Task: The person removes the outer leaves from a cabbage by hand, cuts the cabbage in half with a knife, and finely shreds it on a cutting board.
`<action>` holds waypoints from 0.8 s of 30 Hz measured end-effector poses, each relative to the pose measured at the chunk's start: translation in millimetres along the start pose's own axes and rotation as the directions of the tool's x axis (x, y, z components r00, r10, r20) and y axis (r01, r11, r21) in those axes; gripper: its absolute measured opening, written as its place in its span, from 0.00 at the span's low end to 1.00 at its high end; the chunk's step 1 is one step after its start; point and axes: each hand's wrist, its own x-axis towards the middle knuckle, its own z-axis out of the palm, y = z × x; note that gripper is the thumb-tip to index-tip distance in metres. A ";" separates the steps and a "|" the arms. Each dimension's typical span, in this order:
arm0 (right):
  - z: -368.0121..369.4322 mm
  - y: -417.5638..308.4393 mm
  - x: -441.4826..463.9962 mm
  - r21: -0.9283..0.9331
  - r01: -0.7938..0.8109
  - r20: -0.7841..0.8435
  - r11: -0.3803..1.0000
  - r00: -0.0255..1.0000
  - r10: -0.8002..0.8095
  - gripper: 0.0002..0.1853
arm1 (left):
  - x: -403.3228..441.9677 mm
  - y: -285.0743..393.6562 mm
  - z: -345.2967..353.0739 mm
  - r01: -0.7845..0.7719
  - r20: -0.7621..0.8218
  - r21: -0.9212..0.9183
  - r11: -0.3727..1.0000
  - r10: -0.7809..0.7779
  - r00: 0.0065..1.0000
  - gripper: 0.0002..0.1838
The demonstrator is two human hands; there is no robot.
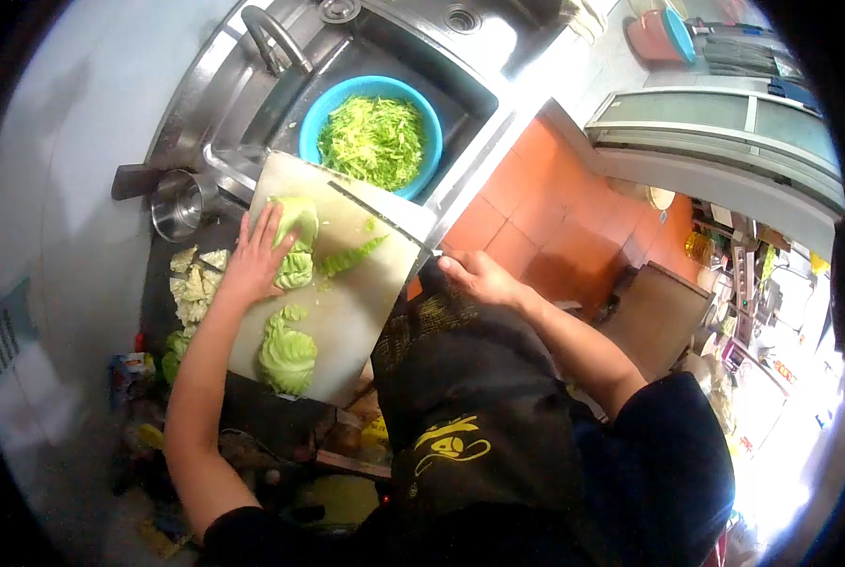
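Note:
My left hand (255,260) lies with fingers spread on a folded piece of green cabbage (295,231) on the white cutting board (356,317). In my right hand (479,277) is the handle of a knife (382,218), its long blade reaching across the board to the right of the cabbage. Cut shreds (354,255) lie below the blade. Another cabbage leaf piece (287,352) rests nearer my body on the board. Beyond the board, a blue basin (433,132) holds shredded cabbage (373,142).
The basin stands in a metal sink (474,94) with a faucet (276,40). A metal pot (179,205) and pale cabbage chunks (196,288) are left of the board. Orange floor tiles (540,180), a glass-fronted cabinet (706,113) and a brown surface (657,317) lie to the right.

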 end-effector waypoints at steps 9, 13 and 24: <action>4.6 8.0 -1.5 -0.040 -0.009 -0.037 0.999 0.999 0.008 0.29 | 9.0 -3.5 53.4 0.027 -0.321 -0.296 0.955 -0.126 0.938 0.52; 4.6 7.6 -8.6 -0.057 -0.013 -0.034 0.998 0.999 0.012 0.29 | 0.9 29.4 66.3 0.247 -0.338 -0.533 0.809 -0.472 0.814 0.50; 25.0 35.4 -16.4 -0.006 -0.108 -0.079 0.994 0.991 0.107 0.28 | -26.5 80.9 104.2 0.019 -0.322 -0.923 0.384 -0.799 0.508 0.55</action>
